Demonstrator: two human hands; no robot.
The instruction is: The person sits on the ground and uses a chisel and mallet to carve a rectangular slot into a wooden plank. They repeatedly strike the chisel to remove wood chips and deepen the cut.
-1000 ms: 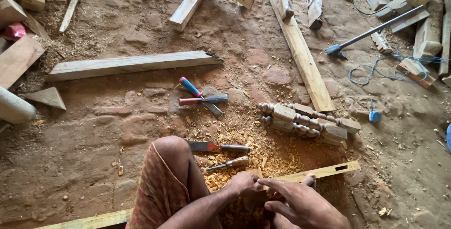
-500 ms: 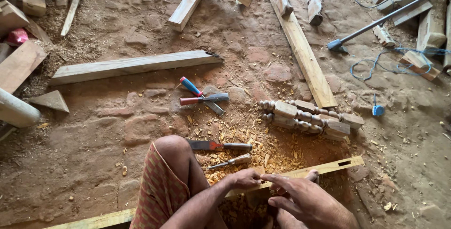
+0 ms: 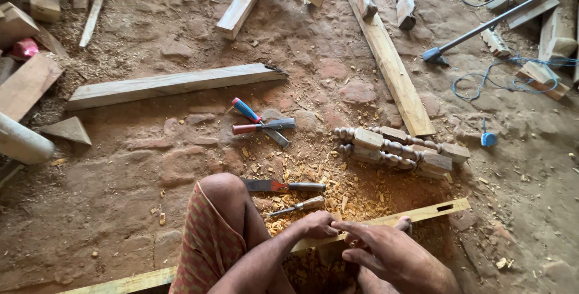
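I sit on the dirt floor with one knee raised. My left hand (image 3: pixel 316 224) is closed on the long thin wooden strip (image 3: pixel 422 212) that runs across my lap. My right hand (image 3: pixel 392 252) rests with fingers spread just right of it, above the strip; whether it holds anything is hidden. Wood chips (image 3: pixel 338 191) lie heaped in front of me. A red-handled chisel (image 3: pixel 283 185) and a small wooden-handled chisel (image 3: pixel 298 206) lie just beyond my knee.
Two carved turned wooden posts (image 3: pixel 398 146) lie to the right of the chips. A blue-handled and a red-handled chisel (image 3: pixel 259 122) lie crossed farther out. Planks (image 3: pixel 175 83), a long board (image 3: pixel 392 65), offcuts, a metal rod (image 3: pixel 482 28) and blue cord (image 3: pixel 506 77) are scattered around.
The view has shifted slightly. My left hand has slid a little along the strip and my right hand has moved closer to it.
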